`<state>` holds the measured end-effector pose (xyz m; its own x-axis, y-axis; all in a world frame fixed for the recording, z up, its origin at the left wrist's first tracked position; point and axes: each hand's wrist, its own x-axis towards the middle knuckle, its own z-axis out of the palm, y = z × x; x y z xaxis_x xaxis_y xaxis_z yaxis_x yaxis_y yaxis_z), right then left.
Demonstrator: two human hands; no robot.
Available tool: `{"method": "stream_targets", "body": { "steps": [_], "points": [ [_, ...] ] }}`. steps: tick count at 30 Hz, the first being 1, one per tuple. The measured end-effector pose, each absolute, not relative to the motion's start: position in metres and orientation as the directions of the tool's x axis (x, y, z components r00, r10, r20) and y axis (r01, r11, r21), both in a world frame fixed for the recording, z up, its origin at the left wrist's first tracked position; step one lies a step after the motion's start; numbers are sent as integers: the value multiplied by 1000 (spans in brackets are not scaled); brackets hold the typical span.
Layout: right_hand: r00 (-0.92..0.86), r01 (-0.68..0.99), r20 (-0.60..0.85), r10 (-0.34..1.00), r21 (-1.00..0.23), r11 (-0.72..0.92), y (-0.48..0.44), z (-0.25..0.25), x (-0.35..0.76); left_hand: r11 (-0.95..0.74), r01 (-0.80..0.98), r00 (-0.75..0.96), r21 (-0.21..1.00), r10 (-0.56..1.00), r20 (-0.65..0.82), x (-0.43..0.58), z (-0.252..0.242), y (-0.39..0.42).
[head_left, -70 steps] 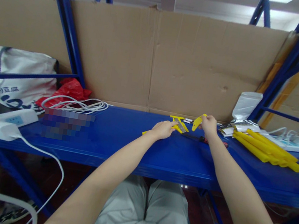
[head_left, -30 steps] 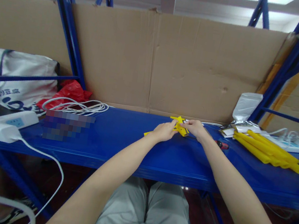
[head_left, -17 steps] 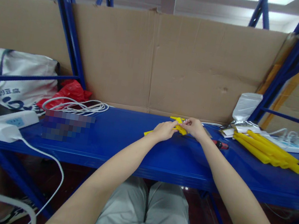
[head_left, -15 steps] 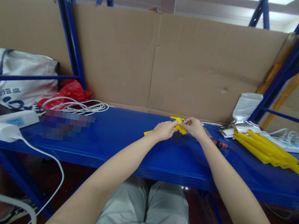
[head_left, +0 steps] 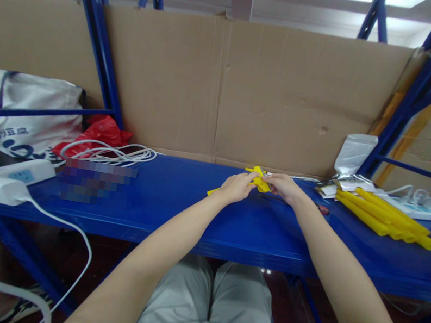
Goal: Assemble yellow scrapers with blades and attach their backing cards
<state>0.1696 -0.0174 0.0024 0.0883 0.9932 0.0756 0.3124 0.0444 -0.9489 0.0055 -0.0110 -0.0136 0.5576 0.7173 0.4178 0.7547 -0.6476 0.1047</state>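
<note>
My left hand (head_left: pixel 238 187) is closed around a yellow plastic piece (head_left: pixel 263 185) with several arms, held just over the blue tabletop. A strip of yellow sticks out on the other side of the wrist. On the right, my right hand (head_left: pixel 282 186) has its fingertips pinched together at the piece's edge. What those fingertips hold is too small to make out. A screwdriver with a red and black handle (head_left: pixel 323 209) lies on the table, partly covered by my right forearm.
Several yellow tubes (head_left: pixel 390 218) lie at the right, beside silver foil packets (head_left: pixel 352 157) and a white power strip (head_left: pixel 422 210). On the left are another power strip (head_left: pixel 27 171), coiled white cable (head_left: pixel 134 154), a red bag (head_left: pixel 100 134) and a cloth bag (head_left: pixel 38 110). Cardboard (head_left: pixel 275 100) walls the back.
My right hand has turned and lowered slightly, its fingers now flatter against the yellow piece. The right forearm covers more of the screwdriver handle. My left hand stays nearly still.
</note>
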Motion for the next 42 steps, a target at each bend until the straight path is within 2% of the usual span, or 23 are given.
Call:
{"method": "stream_targets", "body": {
  "steps": [6, 10, 13, 16, 19, 24, 27, 31, 42],
  "points": [
    [92, 311, 51, 994, -950, 20, -11, 1, 176, -648, 756, 568, 94, 720, 399, 6, -14, -10],
    [352, 377, 189, 917, -925, 46, 3, -7, 195, -652, 753, 579, 88, 721, 382, 6, -14, -8],
    [465, 415, 276, 841, -907, 68, 14, -16, 212, -645, 760, 575, 81, 725, 379, 5, -13, -8],
    [489, 559, 341, 803, -829, 12, 20, -23, 224, -640, 765, 574, 81, 732, 366, 5, -13, -8],
    [477, 721, 385, 790, -685, -102, 19, -26, 229, -635, 768, 574, 81, 739, 352, 6, -15, -7],
    [474, 828, 334, 814, -483, -284, 13, -26, 243, -648, 755, 582, 99, 733, 353, 6, -17, -7],
    [455, 859, 309, 835, -399, -320, 11, -26, 256, -648, 755, 585, 98, 733, 347, 6, -17, -7],
    [410, 894, 200, 890, -283, -348, 9, -23, 260, -648, 757, 592, 84, 734, 333, 7, -15, -10],
    [353, 932, 113, 929, -132, -338, 17, -22, 234, -642, 765, 608, 47, 745, 274, 7, -14, -14]
  ]
}}
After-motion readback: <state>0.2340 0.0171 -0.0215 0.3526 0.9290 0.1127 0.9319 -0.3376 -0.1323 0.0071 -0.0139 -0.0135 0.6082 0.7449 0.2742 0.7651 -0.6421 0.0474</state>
